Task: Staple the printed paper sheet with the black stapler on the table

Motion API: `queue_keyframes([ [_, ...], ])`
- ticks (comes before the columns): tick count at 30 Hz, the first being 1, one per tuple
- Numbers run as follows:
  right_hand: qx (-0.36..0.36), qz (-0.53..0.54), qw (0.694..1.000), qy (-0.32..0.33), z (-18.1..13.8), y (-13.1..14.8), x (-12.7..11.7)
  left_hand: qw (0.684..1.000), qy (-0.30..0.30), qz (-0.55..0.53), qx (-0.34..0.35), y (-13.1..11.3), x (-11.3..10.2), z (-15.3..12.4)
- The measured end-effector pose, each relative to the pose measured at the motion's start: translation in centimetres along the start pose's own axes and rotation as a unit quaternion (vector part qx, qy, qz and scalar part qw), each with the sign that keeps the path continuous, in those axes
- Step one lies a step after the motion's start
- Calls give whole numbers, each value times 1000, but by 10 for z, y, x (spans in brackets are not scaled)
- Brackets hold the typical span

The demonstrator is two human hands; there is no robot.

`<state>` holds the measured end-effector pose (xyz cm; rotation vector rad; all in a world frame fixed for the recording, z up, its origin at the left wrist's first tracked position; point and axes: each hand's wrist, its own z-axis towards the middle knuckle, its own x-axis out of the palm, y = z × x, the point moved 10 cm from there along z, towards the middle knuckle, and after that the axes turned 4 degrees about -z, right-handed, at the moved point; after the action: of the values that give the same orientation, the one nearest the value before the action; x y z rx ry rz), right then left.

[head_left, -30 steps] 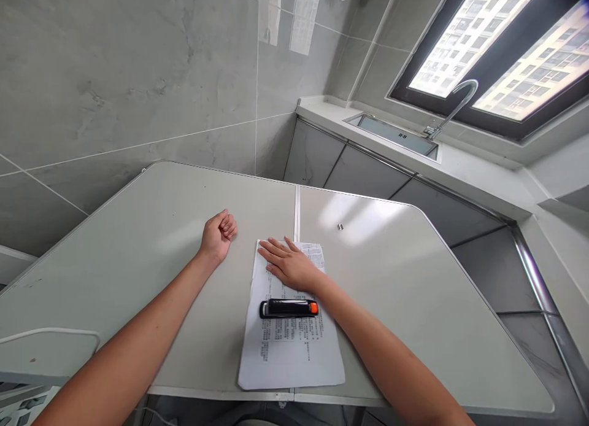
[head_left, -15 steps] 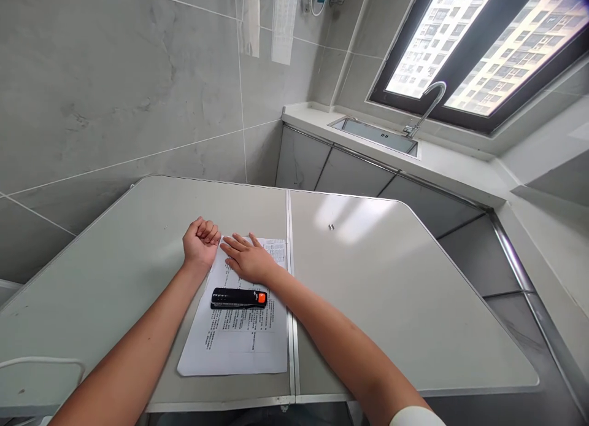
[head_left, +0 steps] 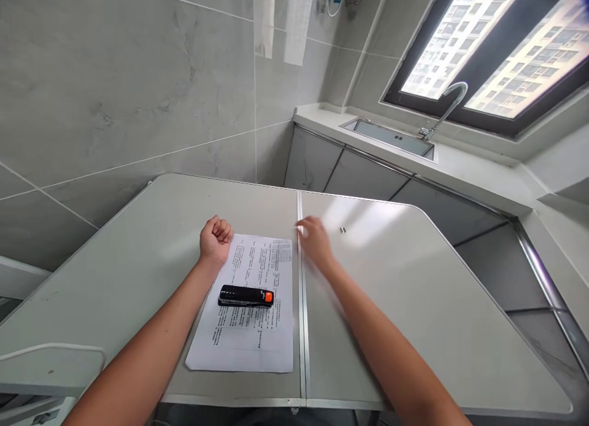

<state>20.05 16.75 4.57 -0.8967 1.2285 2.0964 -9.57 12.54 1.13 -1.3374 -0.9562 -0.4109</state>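
Note:
A printed sheet of paper (head_left: 251,315) lies on the pale grey folding table (head_left: 138,254), just left of its centre seam. A black stapler with an orange end (head_left: 246,296) rests across the sheet. My left hand (head_left: 215,239) is curled into a fist at the sheet's far left corner, touching its edge, and nothing shows in it. My right hand (head_left: 315,240) hovers over the seam to the right of the sheet; it is smeared by motion, so its fingers are unclear. A tiny metal piece (head_left: 342,230) lies on the table just beyond it.
A tiled wall stands behind the table. To the right runs a counter with a steel sink (head_left: 391,137) and a curved tap (head_left: 444,110) under a window. A white rail (head_left: 50,352) sits at the table's near left edge.
My right hand has lifted off the sheet and swung right across the seam toward the small metal piece. The left fist stays at the sheet's corner. The camera view has shifted slightly.

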Motion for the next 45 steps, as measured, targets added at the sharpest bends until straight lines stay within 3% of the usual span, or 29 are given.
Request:
queue_keyframes([
  [2,85,-35,994,-64,-3,-64,-43,1000,2,12,-1,2,1,0],
  [4,111,-52,990,-70,-7,-104,-66,1000,2,13,0,3,0,0],
  [7,109,-50,992,-48,-11,-130,-75,1000,0,7,3,2,0,0],
  [10,100,-38,994,-39,-12,-129,-70,1000,2,8,6,1,0,-1],
  [13,97,-26,994,-43,-7,-114,-61,1000,1,15,10,0,1,-3],
  [16,76,-7,996,-35,9,-79,-39,1000,-4,22,14,0,0,-3],
  [21,-11,29,999,30,49,16,37,999,-2,32,21,-2,-1,-2],
  [24,-52,36,996,70,68,59,80,999,3,30,23,-3,0,-2],
  [28,-87,33,989,111,78,78,113,999,9,22,22,-1,2,-3],
  [32,-92,27,987,127,78,75,119,999,4,33,20,1,2,-2],
  [35,-88,30,988,119,76,72,109,999,3,34,19,1,1,-2],
  [38,-58,28,995,71,73,53,80,1000,5,20,18,1,1,-2],
  [42,23,-8,1000,-7,51,-14,17,1000,4,7,16,2,0,-1],
  [45,77,-43,996,-30,20,-73,-30,1000,2,10,17,3,-1,-1],
])
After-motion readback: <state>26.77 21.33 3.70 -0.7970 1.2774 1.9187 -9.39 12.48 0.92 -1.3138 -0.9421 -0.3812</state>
